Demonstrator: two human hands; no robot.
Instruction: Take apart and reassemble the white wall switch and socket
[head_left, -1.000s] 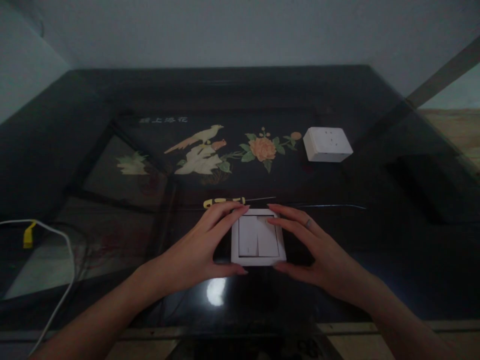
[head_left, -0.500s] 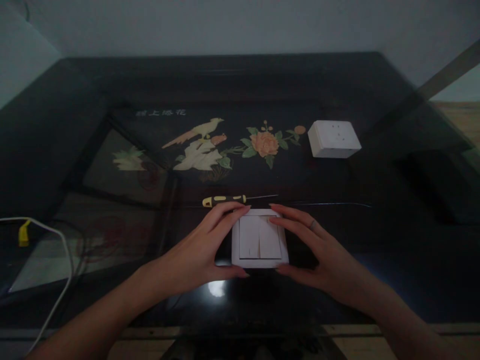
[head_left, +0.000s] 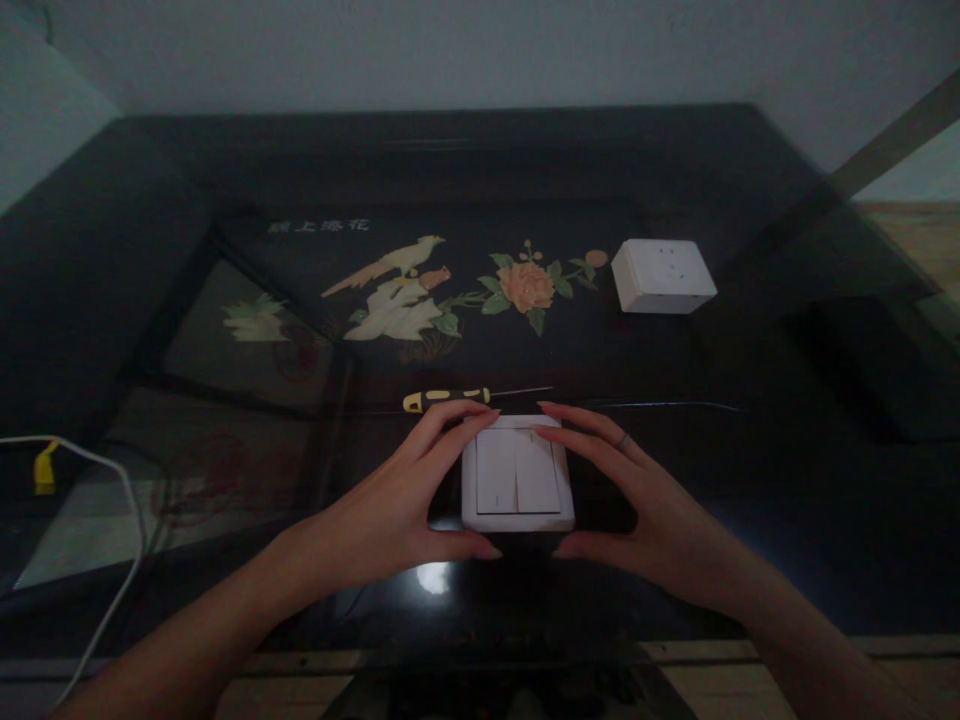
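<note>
A white double light switch lies on the glossy black table in front of me, its two rockers facing up. My left hand curves around its left side, fingertips at the far left corner and thumb just off the near edge. Around the right side is my right hand, a ring on one finger. One of its fingertips reaches the top of the right rocker, another the far edge; the thumb stays slightly apart from the near edge. Just beyond the switch lies a yellow and black screwdriver, shaft to the right.
A white socket box stands at the back right. On the left, a white cable with a yellow tag hangs over the near edge. The black tabletop bears a bird and flower inlay and shows reflections.
Both thumbs have drawn back slightly from the near edge of the light switch. The switch, screwdriver and socket box stay where they were; the view shifts a little.
</note>
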